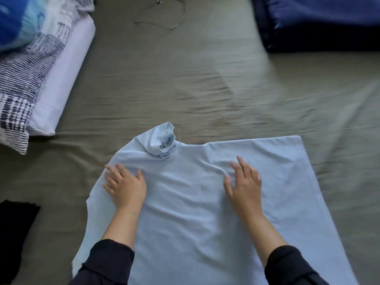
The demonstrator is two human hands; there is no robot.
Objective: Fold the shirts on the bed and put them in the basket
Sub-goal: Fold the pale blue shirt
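Head view, the only one we have: we see the light blue shirt (185, 202) spread flat on the olive bed sheet (185, 89), near edge of the scene, its bunched-up collar (165, 144) pointing far. Our left hand (124, 187) lies on the left shoulder area w/ fingers straight and splayed, pressing the cloth, grasping nothing; our right hand (243, 183) rests right of centre, fingers likewise released and flat on the fabric. We judge this is the smoothing step before the first fold, so the task is early. No basket shows in this view, so we can't tell where it stands. What could go wrong from here: wrinkles run across the chest btwn the hands, and if we fold over them the creases get locked in. The collar is rolled into a lump; folded in like that it'd probably make the bundle uneven & likely to spring open. The sheet itself is rumpled, so pushing hard may drag it along w/ the shirt and skew the edges. The left side looks curved, not squared, so a fold there may come out crooked. A thin cord (162, 15) lies far off, a patterned pillow (30, 79) far left, dark blue bedding (320, 19) far right, a black cloth (14, 233) near left; all well apart, little snag risk.
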